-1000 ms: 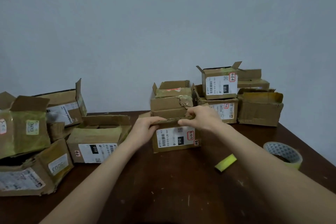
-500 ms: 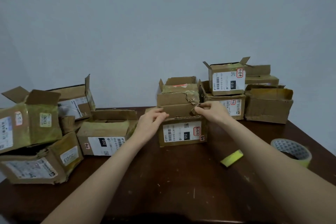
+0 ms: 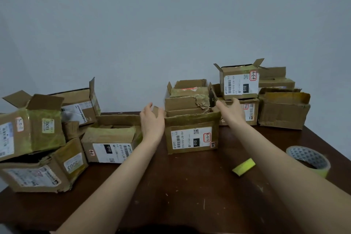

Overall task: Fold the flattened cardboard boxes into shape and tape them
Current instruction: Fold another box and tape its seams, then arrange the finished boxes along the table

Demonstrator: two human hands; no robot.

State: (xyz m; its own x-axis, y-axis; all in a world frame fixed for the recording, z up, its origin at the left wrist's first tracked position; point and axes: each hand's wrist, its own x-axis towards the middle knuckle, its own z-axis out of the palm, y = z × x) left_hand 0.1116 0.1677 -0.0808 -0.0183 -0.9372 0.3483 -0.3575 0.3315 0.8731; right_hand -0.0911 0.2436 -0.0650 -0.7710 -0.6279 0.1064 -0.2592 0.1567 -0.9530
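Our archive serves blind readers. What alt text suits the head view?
Two bare hands, left and right, open at either side of an open-topped cardboard box on a dark table. More boxes stand around; a tape roll lies to the right.

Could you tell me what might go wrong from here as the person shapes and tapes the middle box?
1. Both hands, left hand and right hand, are open beside the middle box; unheld, its flaps may spring open.
2. The right hand is close to the stacked box, which could be knocked off.
3. The tape roll sits near the table's right edge and could fall.
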